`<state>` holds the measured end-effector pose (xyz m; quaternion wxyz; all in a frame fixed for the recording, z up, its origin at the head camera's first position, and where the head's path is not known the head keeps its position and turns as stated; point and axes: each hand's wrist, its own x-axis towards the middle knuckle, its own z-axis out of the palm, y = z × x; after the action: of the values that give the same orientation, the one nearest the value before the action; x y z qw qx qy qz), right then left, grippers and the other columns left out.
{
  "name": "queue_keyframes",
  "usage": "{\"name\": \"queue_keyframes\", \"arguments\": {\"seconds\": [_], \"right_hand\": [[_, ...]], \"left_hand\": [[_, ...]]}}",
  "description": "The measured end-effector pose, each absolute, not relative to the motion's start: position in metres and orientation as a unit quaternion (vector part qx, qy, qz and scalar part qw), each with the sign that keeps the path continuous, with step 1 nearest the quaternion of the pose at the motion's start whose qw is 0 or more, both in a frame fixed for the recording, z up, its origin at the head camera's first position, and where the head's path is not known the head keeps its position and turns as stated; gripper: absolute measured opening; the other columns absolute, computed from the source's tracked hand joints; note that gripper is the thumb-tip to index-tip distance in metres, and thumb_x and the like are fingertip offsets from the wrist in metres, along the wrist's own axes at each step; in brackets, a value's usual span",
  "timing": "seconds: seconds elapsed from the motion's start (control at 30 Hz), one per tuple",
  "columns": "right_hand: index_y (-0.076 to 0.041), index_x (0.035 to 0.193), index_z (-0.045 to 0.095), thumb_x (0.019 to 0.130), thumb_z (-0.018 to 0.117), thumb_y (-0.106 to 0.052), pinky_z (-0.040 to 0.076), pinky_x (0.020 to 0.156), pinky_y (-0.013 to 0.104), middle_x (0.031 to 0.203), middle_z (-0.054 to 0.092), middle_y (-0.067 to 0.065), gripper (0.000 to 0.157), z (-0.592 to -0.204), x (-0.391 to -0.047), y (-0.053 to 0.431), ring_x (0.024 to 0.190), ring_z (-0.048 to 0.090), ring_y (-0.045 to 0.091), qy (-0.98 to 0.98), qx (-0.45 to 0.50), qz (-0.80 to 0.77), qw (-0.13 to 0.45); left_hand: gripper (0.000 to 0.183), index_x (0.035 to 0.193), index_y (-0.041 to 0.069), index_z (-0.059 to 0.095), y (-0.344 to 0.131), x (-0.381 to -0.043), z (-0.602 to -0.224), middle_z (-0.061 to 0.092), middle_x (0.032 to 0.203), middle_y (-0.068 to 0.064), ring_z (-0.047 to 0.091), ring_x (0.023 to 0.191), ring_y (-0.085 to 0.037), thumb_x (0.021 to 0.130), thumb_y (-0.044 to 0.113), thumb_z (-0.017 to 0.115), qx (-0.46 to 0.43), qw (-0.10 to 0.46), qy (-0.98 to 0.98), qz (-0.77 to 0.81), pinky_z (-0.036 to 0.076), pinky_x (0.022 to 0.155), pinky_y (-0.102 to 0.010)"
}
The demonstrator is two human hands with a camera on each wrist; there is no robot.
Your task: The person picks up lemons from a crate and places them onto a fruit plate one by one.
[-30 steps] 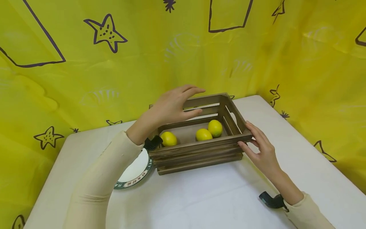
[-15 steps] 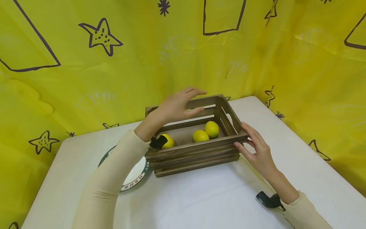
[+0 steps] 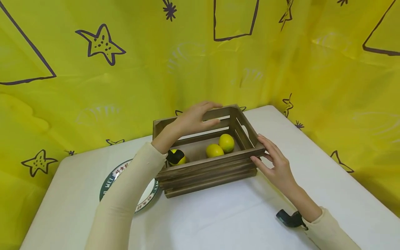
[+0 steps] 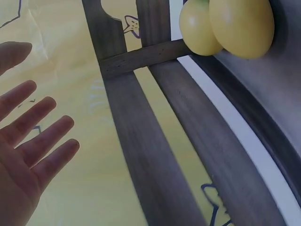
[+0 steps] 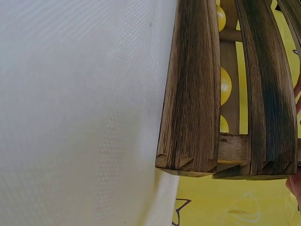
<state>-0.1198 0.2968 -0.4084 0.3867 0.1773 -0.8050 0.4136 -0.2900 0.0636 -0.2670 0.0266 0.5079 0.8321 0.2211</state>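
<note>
A brown slatted wooden crate (image 3: 212, 166) stands on the white-covered table, with three yellow lemons (image 3: 226, 142) inside. Two lemons lie together toward the right; the left one is partly covered by the black wrist camera. My left hand (image 3: 194, 118) hovers over the back part of the crate, fingers and thumb extended and holding nothing. In the left wrist view its spread fingers (image 4: 49, 155) are apart from the slats. My right hand (image 3: 276, 166) pinches the crate's front right corner, thumb on the front and fingers along the right side.
A white plate (image 3: 107, 182) with a green, lettered rim sits left of the crate, partly behind my left forearm. A yellow curtain (image 3: 140, 80) with drawn starfish hangs behind the table (image 3: 218, 218) and along its right side.
The head view has shifted, so the scene sits a little lower and further left. My left hand has drifted slightly right over the crate. The right hand keeps its hold on the corner.
</note>
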Motion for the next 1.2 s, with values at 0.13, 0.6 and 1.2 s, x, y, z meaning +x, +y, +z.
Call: {"name": "queue_keyframes", "arguments": {"seconds": [0.13, 0.6, 1.2], "right_hand": [[0.008, 0.136, 0.049, 0.067, 0.076, 0.022, 0.045, 0.09, 0.008, 0.14, 0.049, 0.025, 0.075, -0.409, -0.12, 0.297, 0.131, 0.045, 0.003, -0.807, 0.176, 0.412, 0.386], [0.008, 0.136, 0.049, 0.067, 0.075, 0.021, 0.045, 0.09, 0.008, 0.141, 0.049, 0.025, 0.075, -0.409, -0.12, 0.297, 0.131, 0.044, 0.003, -0.807, 0.174, 0.409, 0.388], [0.008, 0.137, 0.049, 0.062, 0.073, 0.028, 0.046, 0.089, 0.008, 0.141, 0.049, 0.025, 0.081, -0.409, -0.12, 0.295, 0.129, 0.046, 0.002, -0.806, 0.174, 0.409, 0.39]], "left_hand": [[0.055, 0.146, 0.013, 0.043, 0.068, -0.293, -0.271, 0.046, 0.146, -0.005, 0.041, 0.136, -0.021, 0.099, 0.036, 0.057, 0.508, 0.048, 0.827, 0.238, 0.035, 0.112, -0.035], [0.05, 0.144, 0.005, 0.046, 0.084, -0.298, -0.286, 0.047, 0.146, -0.01, 0.041, 0.136, -0.025, 0.099, 0.024, 0.058, 0.523, 0.1, 0.81, 0.245, 0.033, 0.114, -0.037], [0.054, 0.143, -0.003, 0.043, 0.085, -0.309, -0.314, 0.044, 0.147, -0.019, 0.048, 0.131, -0.035, 0.093, 0.006, 0.064, 0.451, 0.254, 0.74, 0.429, 0.046, 0.103, -0.032]]}}
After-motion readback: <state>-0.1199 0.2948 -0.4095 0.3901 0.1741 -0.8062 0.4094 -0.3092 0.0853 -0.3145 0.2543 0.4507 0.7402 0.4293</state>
